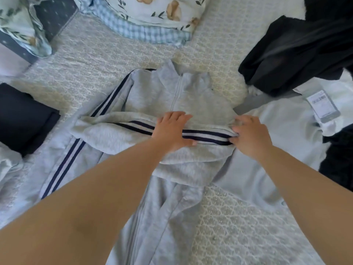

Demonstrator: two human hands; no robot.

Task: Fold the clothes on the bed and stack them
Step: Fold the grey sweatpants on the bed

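Note:
A light grey zip jacket [191, 92] with dark navy sleeve stripes lies front-up in the middle of the bed, collar away from me. One striped sleeve [118, 131] is folded across its chest. My left hand [172, 131] lies flat on that sleeve, fingers straight. My right hand [250, 136] pinches the sleeve's fold at the jacket's right edge, fingers curled. A folded dark navy garment [24, 115] sits at the left. The jacket's lower half runs under my arms toward me.
A black garment pile [298, 54] lies at the upper right on a white garment with a paper tag [322, 108]. More black fabric [338, 159] is at the right edge. Floral pillows [152, 14] sit at the far side. The patterned bedspread [238, 226] shows near me.

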